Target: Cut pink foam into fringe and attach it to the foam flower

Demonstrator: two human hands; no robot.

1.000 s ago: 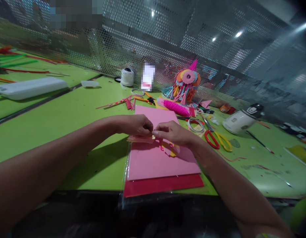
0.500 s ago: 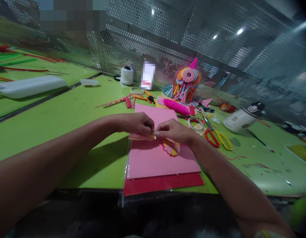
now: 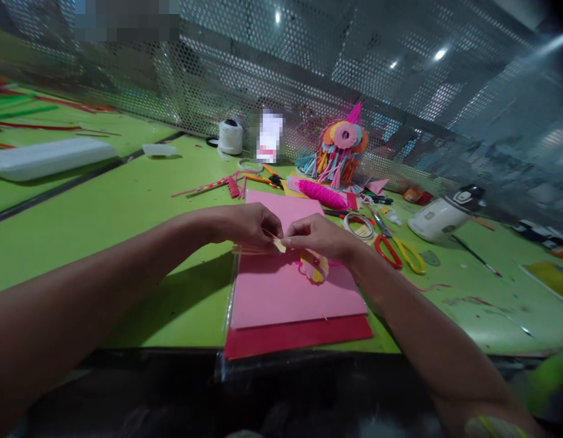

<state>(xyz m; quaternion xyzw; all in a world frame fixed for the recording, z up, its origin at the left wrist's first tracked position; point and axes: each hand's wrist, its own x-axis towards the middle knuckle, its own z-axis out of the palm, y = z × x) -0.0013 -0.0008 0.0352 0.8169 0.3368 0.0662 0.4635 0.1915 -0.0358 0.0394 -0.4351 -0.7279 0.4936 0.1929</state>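
My left hand [image 3: 256, 224] is closed around a pale, fringed paper strip [image 3: 280, 245], whose thin ends stick out to the left beneath it. With thumb and forefinger together, my right hand [image 3: 316, 236] pinches the strip's near end. Both hands are held close together over a stack of pink paper [image 3: 285, 301], with a red sheet [image 3: 299, 342] under it. A pink and yellow scalloped paper flower [image 3: 314, 269] with a pink thread is just below my right hand.
Red-and-yellow-handled scissors [image 3: 391, 250], a tape roll [image 3: 358, 226] and a bundle of magenta yarn [image 3: 323, 194] lie beyond my right hand. A tasselled paper ornament [image 3: 346, 143] and a white thread spool [image 3: 230, 137] stand at the back. A white bottle [image 3: 439, 216] lies right.
The paper strip has turned slightly between my fingers, so more of its pale end and loose fringe shows. Both hands stay in nearly the same place.
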